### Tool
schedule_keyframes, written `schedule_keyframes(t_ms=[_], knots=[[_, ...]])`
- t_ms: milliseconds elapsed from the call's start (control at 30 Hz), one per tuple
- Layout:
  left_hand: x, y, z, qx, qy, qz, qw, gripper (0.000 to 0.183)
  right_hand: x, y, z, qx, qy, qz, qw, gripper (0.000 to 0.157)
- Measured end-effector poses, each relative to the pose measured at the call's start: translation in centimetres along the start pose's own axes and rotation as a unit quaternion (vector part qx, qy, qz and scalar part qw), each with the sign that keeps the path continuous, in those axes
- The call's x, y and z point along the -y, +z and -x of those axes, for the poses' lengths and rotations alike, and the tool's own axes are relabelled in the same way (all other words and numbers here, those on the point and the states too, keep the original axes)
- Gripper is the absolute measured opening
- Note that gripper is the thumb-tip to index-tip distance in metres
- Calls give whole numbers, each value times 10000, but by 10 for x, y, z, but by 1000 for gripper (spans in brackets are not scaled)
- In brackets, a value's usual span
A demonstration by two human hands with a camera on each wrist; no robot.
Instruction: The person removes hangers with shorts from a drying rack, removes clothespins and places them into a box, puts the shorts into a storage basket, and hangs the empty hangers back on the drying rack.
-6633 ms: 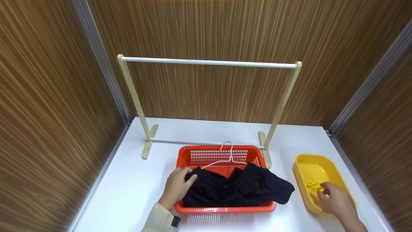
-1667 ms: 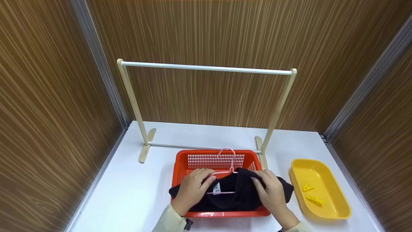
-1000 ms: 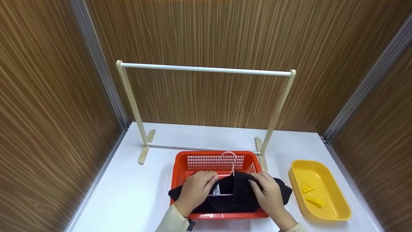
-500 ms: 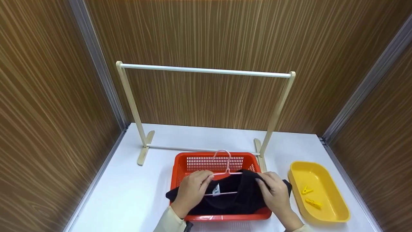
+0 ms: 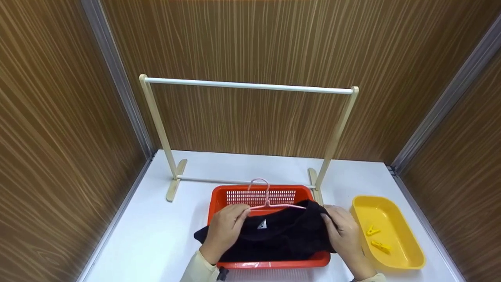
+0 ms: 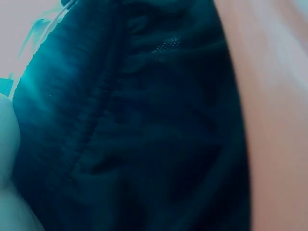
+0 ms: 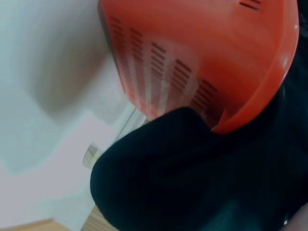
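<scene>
A black T-shirt (image 5: 278,241), its white neck label facing up, lies over the red basket (image 5: 270,265) with its neckline spread. The pink hanger (image 5: 267,204) sits in the shirt's neck, hook upright. My left hand (image 5: 224,231) pinches hanger and cloth together at the left shoulder. At the right shoulder my right hand (image 5: 345,232) grips the bunched cloth; the hanger's right end is hidden beneath it. Dark cloth (image 6: 144,125) fills most of the left wrist view. In the right wrist view a black sleeve (image 7: 163,178) hangs outside the basket.
Behind the basket stands a garment rack with a white top rail (image 5: 246,85) and wooden feet. A yellow tray (image 5: 405,223) at the right holds two yellow clothespins (image 5: 380,246). Wood-grain panels (image 5: 250,129) enclose the white table (image 5: 176,235) on three sides.
My right hand has come from the clothespins in the tray to the shirt. Lately both hands have spread apart, shifting hanger and neckline slightly left and up; the hanger's right arm shows more.
</scene>
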State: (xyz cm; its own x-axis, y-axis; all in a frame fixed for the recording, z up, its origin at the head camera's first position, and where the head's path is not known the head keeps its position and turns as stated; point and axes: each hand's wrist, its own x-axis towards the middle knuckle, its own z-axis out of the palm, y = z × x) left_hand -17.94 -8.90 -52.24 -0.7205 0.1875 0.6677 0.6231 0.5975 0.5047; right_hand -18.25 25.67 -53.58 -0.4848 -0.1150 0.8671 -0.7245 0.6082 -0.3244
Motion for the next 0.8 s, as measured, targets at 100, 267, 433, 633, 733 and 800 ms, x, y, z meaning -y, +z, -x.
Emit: schedule_keyframes(t_ms=[100, 267, 433, 633, 733, 800], knots=[[1, -2, 1, -176, -30, -77, 9998, 6, 0, -5, 1, 143, 186, 240, 9994, 44], [3, -2, 1, -451, 103, -102, 9989, 6, -3, -9, 3, 146, 309, 234, 9991, 49], [6, -1, 0, -601, 174, -14, 9980, 5, -8, -9, 5, -84, 319, 27, 9995, 49], [5, -5, -1, -317, -40, 327, 9990, 8, -6, -9, 4, -321, 465, -72, 9984, 40], [4, -6, -2, -145, -154, 602, 9980, 19, -6, -9, 3, -376, 503, -115, 9980, 41], [3, -5, -3, -105, -179, 693, 9974, 22, -5, -9, 2, -342, 521, -77, 9980, 40]])
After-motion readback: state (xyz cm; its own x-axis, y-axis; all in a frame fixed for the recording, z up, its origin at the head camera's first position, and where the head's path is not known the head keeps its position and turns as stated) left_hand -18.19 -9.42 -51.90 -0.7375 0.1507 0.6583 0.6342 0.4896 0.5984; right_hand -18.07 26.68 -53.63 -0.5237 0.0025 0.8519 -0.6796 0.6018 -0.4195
